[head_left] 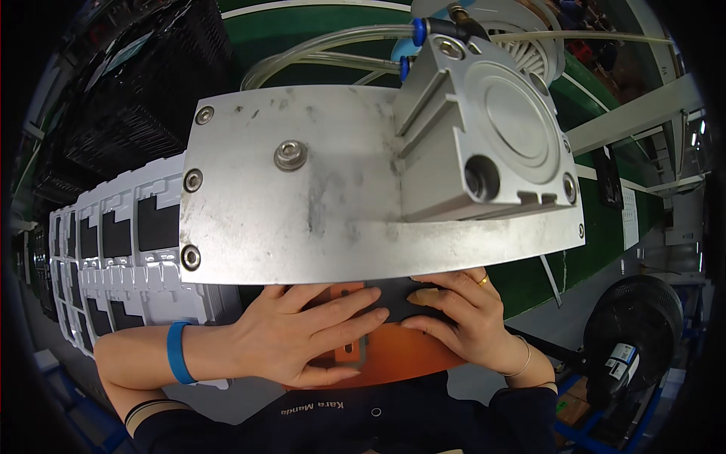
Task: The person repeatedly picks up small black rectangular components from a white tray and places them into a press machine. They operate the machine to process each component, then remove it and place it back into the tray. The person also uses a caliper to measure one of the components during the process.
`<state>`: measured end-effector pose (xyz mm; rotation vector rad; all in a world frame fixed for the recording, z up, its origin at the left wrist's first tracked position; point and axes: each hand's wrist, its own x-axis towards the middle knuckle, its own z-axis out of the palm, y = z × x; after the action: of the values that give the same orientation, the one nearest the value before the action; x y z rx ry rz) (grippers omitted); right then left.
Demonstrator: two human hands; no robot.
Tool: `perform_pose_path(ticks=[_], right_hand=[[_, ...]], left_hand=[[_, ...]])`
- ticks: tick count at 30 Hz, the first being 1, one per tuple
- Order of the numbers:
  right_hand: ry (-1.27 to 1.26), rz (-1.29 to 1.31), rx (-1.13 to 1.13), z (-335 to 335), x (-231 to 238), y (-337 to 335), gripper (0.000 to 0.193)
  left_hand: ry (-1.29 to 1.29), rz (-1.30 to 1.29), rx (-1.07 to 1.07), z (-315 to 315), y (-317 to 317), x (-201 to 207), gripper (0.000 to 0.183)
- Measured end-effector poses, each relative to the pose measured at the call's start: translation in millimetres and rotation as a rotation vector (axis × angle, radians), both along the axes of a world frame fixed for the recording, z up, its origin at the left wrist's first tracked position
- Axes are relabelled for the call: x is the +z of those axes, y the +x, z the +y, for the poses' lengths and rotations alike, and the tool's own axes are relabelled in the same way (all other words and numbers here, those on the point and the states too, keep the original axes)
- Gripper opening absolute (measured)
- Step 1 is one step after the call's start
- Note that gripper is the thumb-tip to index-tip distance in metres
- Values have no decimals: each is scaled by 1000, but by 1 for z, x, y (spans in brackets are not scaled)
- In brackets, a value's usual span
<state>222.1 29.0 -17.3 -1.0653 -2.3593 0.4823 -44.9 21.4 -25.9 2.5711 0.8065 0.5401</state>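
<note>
Dark piece [392, 298] between hands [291, 337] — partly behind metal plate [333, 204]

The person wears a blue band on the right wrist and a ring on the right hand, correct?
No: in the head view, the blue band is on the wrist of the left hand. The ring is on the right hand.

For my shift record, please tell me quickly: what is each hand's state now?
Left hand: open, fingers spread, fingertips at the dark flat piece.
Right hand: fingers bent at the same piece; whether its grip is closed cannot be told.
</note>
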Motion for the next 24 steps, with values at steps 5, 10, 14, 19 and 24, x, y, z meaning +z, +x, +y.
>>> perform_pose_path(ticks=[5, 10, 14, 19, 24], right_hand=[[7, 14, -6, -1, -4, 2, 31], [-15, 0, 4, -1, -2, 3, 33], [-41, -12, 11, -1, -1, 4, 39], [-98, 8, 12, -7, -5, 8, 38], [-177, 37, 1, -12, -11, 10, 36]], left_hand=[[6, 11, -14, 2, 0, -1, 56], [-31, 0, -28, 0, 0, -1, 56], [-59, -37, -94, 5, 0, -2, 63], [-271, -218, -94, -4, 3, -17, 60], [-736, -255, -199, -16, -3, -24, 61]])
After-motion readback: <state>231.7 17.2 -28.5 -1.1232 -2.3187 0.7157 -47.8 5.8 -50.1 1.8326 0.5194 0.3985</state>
